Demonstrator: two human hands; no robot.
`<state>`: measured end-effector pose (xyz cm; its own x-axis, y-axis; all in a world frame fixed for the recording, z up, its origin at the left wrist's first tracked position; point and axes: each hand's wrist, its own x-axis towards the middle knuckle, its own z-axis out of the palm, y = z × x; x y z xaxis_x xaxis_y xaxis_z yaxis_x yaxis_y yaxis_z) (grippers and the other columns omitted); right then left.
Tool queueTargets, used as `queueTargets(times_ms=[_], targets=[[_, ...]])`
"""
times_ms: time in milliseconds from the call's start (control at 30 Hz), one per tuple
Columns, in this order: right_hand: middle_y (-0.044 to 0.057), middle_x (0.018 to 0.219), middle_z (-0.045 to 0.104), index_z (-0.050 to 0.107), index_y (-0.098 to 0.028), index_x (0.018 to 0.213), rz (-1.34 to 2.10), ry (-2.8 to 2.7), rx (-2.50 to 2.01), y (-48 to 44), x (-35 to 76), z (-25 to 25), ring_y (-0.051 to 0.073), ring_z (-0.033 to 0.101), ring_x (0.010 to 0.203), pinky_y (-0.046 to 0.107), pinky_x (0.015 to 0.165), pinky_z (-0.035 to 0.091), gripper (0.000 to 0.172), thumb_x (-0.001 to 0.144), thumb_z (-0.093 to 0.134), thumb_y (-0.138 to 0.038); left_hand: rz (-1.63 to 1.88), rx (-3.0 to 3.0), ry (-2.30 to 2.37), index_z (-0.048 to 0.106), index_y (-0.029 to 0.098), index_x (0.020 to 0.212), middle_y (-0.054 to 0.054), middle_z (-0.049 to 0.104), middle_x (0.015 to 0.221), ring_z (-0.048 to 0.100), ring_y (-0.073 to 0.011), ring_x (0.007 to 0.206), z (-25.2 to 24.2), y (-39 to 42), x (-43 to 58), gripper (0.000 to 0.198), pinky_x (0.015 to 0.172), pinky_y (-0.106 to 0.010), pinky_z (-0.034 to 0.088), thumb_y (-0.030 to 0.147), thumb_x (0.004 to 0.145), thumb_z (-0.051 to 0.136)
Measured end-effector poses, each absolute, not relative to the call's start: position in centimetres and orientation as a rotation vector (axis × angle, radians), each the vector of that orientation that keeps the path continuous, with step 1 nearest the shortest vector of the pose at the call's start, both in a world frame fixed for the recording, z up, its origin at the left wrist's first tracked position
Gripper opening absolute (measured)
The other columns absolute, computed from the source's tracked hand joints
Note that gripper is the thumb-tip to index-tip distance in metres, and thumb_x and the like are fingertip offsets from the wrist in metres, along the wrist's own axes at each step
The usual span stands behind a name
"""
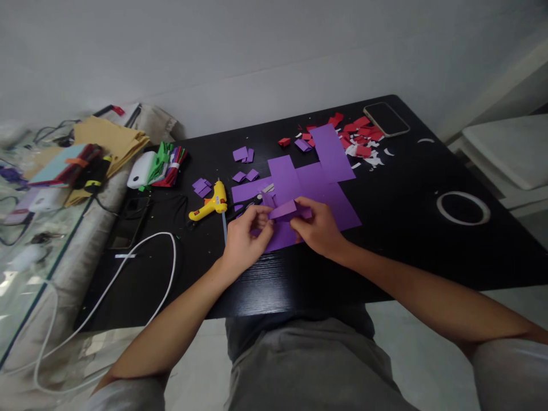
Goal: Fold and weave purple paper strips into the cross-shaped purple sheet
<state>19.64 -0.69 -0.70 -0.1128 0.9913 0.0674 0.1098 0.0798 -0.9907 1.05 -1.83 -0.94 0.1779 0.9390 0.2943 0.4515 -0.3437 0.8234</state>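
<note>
So the right hand (317, 227) and left hand (247, 235) are both half-curled, pinching a folded paper (282, 213) above purple sheets (345, 212), glue gun (220, 197) just left.

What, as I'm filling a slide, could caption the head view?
Left hand and right hand hold folded paper over purple sheets, glue gun and red scraps nearby.

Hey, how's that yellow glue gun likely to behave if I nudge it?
Lying on its side, the yellow glue gun will probably slide or swivel rather than roll. Its plastic-looking body suggests it's stiff and fairly light. The pale glue stick jutting from it could catch on the left hand close by.
</note>
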Motion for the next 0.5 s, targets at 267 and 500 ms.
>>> queueTargets(times_ms=[267, 500], targets=[[-0.003, 0.062, 0.062, 0.064, -0.022, 0.083, 1.206, -1.466, -1.123, -0.8, 19.5, -1.26, 0.015, 0.059, 0.054, 0.028, 0.053, 0.05, 0.01, 0.074, 0.061, -0.017, 0.97, 1.766, 1.265, 0.056, 0.021, 0.111, 0.002, 0.066, 0.076, 0.064, -0.0126, 0.065, -1.32, -1.63, 0.82, 0.02, 0.06, -0.022, 0.047, 0.018, 0.091, 0.059], [-0.001, 0.071, 0.066, 0.067, -0.021, 0.096, 1.169, -1.529, -1.076, -0.96, 19.54, -1.27, 0.014, 0.061, 0.059, 0.028, 0.057, 0.052, 0.016, 0.08, 0.067, -0.022, 1.023, 1.477, 1.133, 0.056, 0.02, 0.107, 0.004, 0.064, 0.073, 0.072, -0.0141, 0.068, -1.87, -1.34, 0.98, 0.019, 0.069, -0.026, 0.057, 0.017, 0.089, 0.06]])
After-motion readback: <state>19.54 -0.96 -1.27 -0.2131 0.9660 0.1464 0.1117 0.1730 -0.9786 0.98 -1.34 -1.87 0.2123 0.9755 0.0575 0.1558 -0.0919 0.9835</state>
